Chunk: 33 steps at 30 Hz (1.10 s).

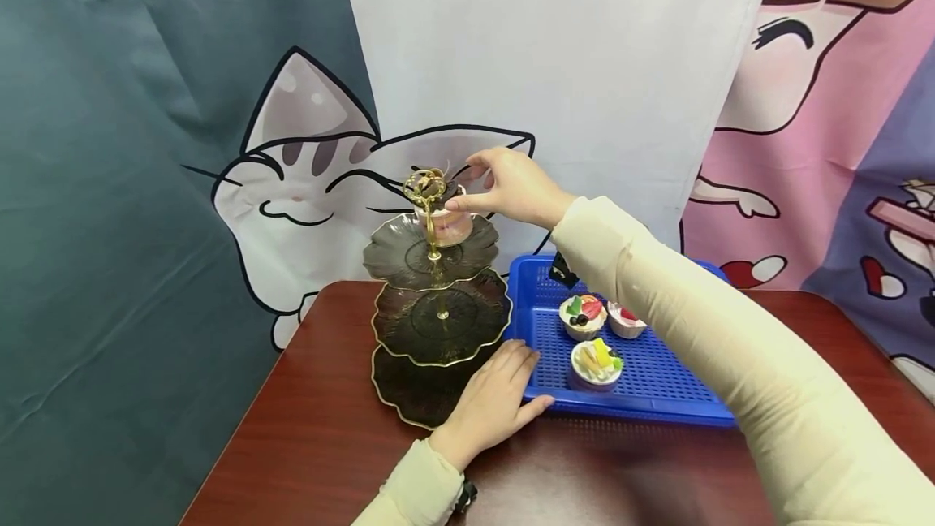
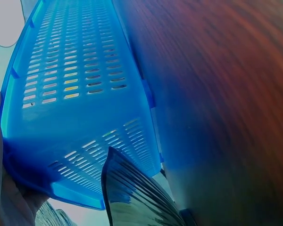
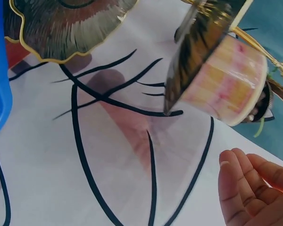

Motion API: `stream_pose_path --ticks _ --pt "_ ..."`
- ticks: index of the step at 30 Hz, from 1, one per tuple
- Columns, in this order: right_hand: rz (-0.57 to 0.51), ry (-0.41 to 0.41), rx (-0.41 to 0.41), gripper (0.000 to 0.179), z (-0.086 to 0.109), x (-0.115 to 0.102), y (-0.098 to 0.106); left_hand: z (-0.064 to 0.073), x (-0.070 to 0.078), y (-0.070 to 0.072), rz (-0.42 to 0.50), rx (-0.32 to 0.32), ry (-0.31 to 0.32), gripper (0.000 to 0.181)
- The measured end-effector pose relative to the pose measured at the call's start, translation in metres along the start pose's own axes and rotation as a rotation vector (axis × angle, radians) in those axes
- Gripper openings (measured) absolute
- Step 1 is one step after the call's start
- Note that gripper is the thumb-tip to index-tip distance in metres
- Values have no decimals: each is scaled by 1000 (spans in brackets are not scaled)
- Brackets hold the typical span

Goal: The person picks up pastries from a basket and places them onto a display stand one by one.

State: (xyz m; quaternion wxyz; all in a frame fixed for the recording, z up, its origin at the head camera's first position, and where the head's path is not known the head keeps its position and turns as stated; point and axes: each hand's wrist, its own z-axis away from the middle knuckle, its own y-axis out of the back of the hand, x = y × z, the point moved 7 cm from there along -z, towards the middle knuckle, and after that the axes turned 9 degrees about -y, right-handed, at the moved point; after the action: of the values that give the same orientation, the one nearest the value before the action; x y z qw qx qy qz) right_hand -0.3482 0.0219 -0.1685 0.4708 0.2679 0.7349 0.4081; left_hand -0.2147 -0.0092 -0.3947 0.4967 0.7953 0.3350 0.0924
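Observation:
On the top tier of a three-tier stand (image 1: 438, 323) sits a small cake (image 1: 450, 227) with a pink-and-cream banded side and dark topping. The stand's gold handle (image 1: 425, 187) partly covers it in the head view. My right hand (image 1: 507, 185) hovers at the cake's right side, fingers loosely bent. The right wrist view shows a gap between these fingers (image 3: 240, 181) and the cake (image 3: 228, 77). My left hand (image 1: 493, 396) rests on the near left corner of a blue basket (image 1: 635, 406), fingers lying over the rim and thumb along its front.
Inside the basket stand three small cakes: a fruit-topped one (image 1: 583, 316), a pink-cream one (image 1: 626, 321) and a yellow-topped one (image 1: 596, 364). The lower dark tiers (image 1: 441, 327) have wavy gold rims. A cartoon-printed cloth (image 1: 584, 47) hangs behind the red-brown table (image 1: 292, 428).

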Motion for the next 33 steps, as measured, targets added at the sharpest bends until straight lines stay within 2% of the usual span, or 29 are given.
stream_pose_path --ticks 11,23,33 --pt "-11 35 44 70 24 5 18 1 -1 -2 12 -7 16 56" --pt "-32 5 60 65 44 31 30 2 1 -4 5 9 8 55" --pt "-38 6 108 55 71 52 37 3 1 -3 21 11 12 54"
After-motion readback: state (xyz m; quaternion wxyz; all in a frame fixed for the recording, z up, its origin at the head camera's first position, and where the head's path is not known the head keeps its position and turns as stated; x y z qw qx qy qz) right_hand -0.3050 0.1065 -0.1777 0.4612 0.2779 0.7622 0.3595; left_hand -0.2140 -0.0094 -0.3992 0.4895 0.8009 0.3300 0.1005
